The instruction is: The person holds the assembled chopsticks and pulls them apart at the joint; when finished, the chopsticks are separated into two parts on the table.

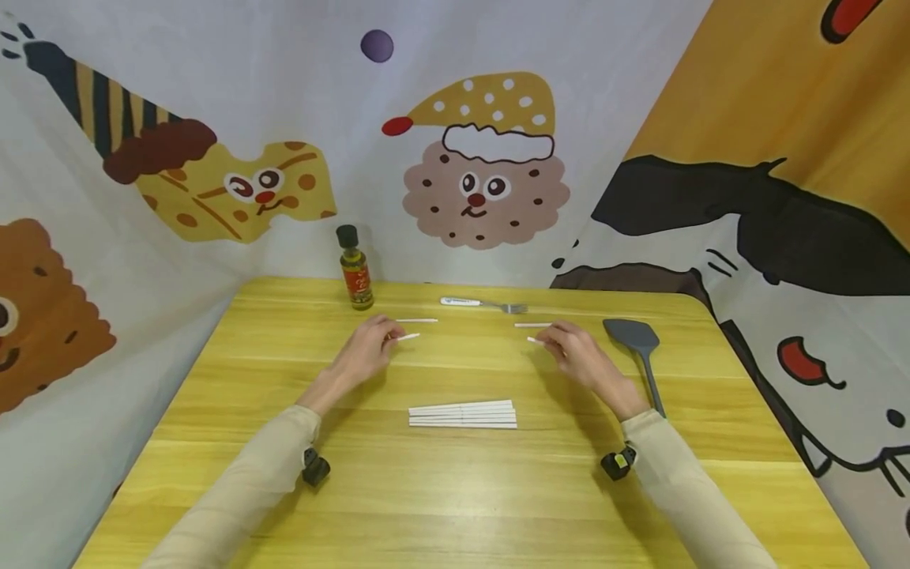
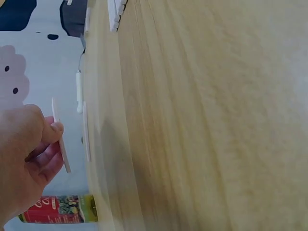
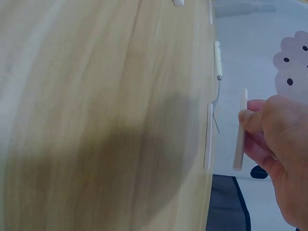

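My left hand (image 1: 365, 348) pinches a short white stick (image 2: 65, 156) between thumb and fingers, raised above the table. On the other side, my right hand (image 1: 574, 352) pinches a similar white stick (image 3: 239, 149), also off the tabletop. Just beyond the left fingers lies another white stick (image 1: 419, 320). A matching stick (image 1: 529, 325) lies beyond the right fingers, partly hidden by them in the head view. Between my forearms, a bunch of longer-looking white sticks (image 1: 462, 415) lies side by side, slightly fanned at its right end.
An oil bottle (image 1: 357, 276) with a dark cap stands at the back, beyond my left hand. A fork (image 1: 483, 303) with a white handle lies near the table's (image 1: 455, 498) back edge. To the right of my right hand is a grey spatula (image 1: 636, 338). A printed cloth hangs behind.
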Available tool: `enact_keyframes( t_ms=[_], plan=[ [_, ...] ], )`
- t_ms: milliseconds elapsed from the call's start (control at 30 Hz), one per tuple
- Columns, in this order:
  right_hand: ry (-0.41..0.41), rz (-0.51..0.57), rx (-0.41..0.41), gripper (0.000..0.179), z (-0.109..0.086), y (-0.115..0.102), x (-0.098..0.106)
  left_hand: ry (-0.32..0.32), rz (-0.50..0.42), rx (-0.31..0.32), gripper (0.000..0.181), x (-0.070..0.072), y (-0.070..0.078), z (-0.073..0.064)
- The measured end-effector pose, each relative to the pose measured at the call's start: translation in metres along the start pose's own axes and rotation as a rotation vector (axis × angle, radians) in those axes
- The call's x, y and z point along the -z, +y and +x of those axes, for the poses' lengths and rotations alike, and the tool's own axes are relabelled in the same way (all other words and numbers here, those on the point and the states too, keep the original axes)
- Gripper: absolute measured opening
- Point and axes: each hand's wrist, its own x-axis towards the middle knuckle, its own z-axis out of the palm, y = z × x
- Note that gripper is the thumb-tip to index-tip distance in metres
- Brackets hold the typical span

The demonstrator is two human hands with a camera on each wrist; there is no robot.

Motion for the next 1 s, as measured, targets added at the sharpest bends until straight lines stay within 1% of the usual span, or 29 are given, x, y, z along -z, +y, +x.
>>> enact_keyframes(
  t_ms=[67,233,433,533,667,800,1000],
  plan=[
    [-0.009,0.001,0.000,0.017,0.003,0.002,-0.001,-0.007,-0.009,0.006,0.019,-0.001,-0.001,0.002],
    [-0.027,-0.005,-0.008,0.018,0.009,0.007,-0.002,-0.002,0.004,-0.009,0.019,-0.003,-0.006,0.009],
    [-0.042,-0.016,-0.035,0.018,0.021,0.012,-0.009,-0.032,0.019,0.005,0.018,-0.006,-0.015,0.017],
    [-0.047,-0.016,-0.044,0.015,0.027,0.014,-0.013,-0.035,0.035,0.002,0.017,-0.008,-0.020,0.023],
    [-0.061,-0.003,-0.069,0.013,0.033,0.017,-0.019,-0.049,0.046,0.027,0.017,-0.011,-0.024,0.030],
    [-0.088,-0.006,-0.111,0.014,0.035,0.023,-0.025,-0.064,0.051,0.051,0.018,-0.014,-0.023,0.036],
    [-0.115,-0.004,-0.159,0.013,0.034,0.029,-0.031,-0.058,0.071,0.045,0.016,-0.021,-0.020,0.043]
  ],
)
